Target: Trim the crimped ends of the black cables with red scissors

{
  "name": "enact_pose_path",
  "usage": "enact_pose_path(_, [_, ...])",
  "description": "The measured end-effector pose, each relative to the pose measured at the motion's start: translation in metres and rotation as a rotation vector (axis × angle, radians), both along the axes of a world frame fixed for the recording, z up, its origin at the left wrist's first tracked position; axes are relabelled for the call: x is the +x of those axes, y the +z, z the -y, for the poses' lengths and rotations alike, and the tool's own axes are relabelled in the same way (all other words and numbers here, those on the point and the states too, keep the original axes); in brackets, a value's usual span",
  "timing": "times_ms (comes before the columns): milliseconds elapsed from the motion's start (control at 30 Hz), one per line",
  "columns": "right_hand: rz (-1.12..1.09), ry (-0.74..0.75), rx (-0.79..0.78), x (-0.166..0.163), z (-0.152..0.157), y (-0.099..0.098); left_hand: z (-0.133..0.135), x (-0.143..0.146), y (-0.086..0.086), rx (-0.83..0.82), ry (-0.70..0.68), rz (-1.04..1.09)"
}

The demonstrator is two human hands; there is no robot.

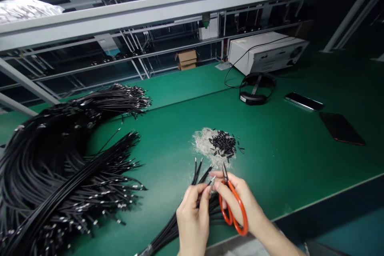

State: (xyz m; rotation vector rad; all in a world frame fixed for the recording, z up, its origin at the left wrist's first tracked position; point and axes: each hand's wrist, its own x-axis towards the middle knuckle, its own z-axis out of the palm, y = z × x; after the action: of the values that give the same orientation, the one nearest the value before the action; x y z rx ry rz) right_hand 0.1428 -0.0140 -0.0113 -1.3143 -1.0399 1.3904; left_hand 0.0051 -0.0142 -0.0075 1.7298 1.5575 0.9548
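Observation:
My left hand (193, 212) pinches a black cable (210, 183) near its stripped, whitish end. Close against it, my right hand (240, 196) holds orange-handled scissors (242, 212), their blades pointing away from me. The right fingertips meet at the cable's end, so the exact contact there is hard to make out. Under and beside the hands lies a small bundle of black cables (168, 230), tied near the bottom edge, with several loose ends fanning out past my fingers. Just beyond sits a pile of short black cut pieces (223, 143) beside a heap of pale, thread-like scraps (204, 140).
A large mass of black cables (69, 148) covers the left of the green table (177, 124). Toward the back right are a black headband-like device (253, 98), a white box-shaped machine (267, 52), a phone (303, 101) and a dark flat device (342, 128). A metal rail (180, 2) crosses above.

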Motion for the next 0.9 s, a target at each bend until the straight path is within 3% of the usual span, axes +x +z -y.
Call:
enact_pose_path(267, [0.030, 0.039, 0.060, 0.004, 0.000, -0.004, 0.002, 0.002, 0.002, -0.022, -0.016, 0.057])
enact_pose_path(567, [0.330, 0.057, 0.267, 0.011, -0.002, 0.007, 0.000, 0.002, -0.004, -0.052, -0.027, 0.026])
enact_pose_path(733, [0.541, -0.012, 0.291, 0.010, 0.000, 0.005, -0.002, 0.003, -0.012, 0.097, -0.028, -0.125])
enact_pose_path(900, [0.549, -0.014, 0.193, 0.009, -0.002, 0.002, -0.001, 0.005, -0.016, 0.230, -0.057, -0.246])
